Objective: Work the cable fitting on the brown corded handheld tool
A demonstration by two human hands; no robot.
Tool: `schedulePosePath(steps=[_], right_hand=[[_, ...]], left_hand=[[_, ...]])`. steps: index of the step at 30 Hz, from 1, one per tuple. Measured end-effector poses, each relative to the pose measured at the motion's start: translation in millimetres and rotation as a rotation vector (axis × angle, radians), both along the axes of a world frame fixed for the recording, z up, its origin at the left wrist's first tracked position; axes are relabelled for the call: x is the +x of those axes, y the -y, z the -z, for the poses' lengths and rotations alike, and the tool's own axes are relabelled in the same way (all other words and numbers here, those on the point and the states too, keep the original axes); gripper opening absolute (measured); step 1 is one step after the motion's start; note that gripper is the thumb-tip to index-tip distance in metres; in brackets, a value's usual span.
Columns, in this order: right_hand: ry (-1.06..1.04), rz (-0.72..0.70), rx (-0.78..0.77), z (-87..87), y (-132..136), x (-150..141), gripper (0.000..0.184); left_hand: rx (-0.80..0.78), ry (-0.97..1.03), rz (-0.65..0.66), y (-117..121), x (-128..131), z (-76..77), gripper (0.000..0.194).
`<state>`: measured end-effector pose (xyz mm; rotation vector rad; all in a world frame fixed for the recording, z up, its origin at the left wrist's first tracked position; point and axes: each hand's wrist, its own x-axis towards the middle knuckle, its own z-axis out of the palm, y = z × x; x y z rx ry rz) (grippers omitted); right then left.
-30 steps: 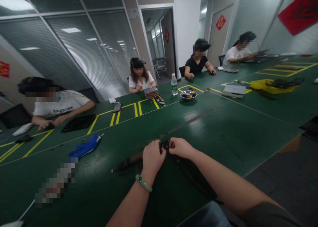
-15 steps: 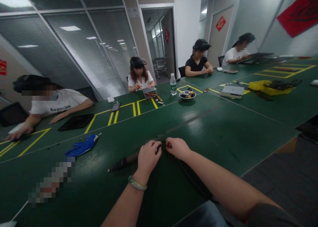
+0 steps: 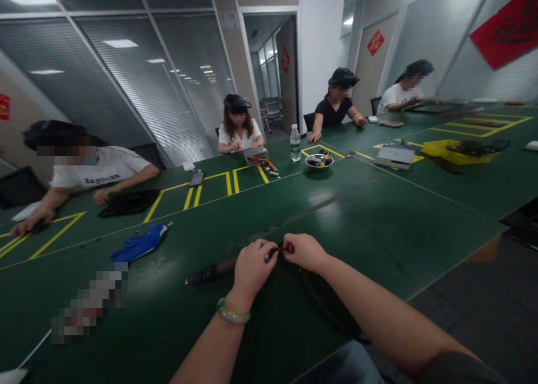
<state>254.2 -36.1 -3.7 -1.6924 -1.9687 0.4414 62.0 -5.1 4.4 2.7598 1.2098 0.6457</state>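
Note:
My left hand (image 3: 254, 266), with a pale green bangle at its wrist, is closed around a small dark piece (image 3: 269, 255) with a shiny end. Facing it, fingertips almost touching, my right hand (image 3: 307, 251) pinches a thin dark strand that looks like cable. A black cable (image 3: 323, 306) curves over the table from under my right hand towards my body. Beside and partly behind my left hand lies a dark stick-shaped tool (image 3: 210, 273) with a metal tip pointing left. My fingers hide most of what is between them.
On the green table (image 3: 403, 210) are a blue glove (image 3: 140, 243), a bottle (image 3: 295, 144), a metal bowl (image 3: 319, 165) of small parts, a grey box (image 3: 395, 157) and a yellow tray (image 3: 458, 151). Several people sit across from me; a black tray (image 3: 130, 203) lies near one.
My hands stay together, with only slight finger movement. Across the table, the person in black has spread their hands apart, and the person at left has shifted a hand onto the black tray.

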Motion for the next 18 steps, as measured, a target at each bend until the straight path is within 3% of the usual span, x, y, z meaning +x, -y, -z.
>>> schedulePosePath(steps=[9, 18], right_hand=[[-0.052, -0.010, 0.004, 2.0, 0, 2, 0.007], [-0.070, 0.070, -0.037, 4.1, 0, -9, 0.005]], left_hand=[[-0.025, 0.014, 0.007, -1, -2, 0.3, 0.015], [-0.038, 0.018, 0.014, -4, -3, 3.9, 0.017]])
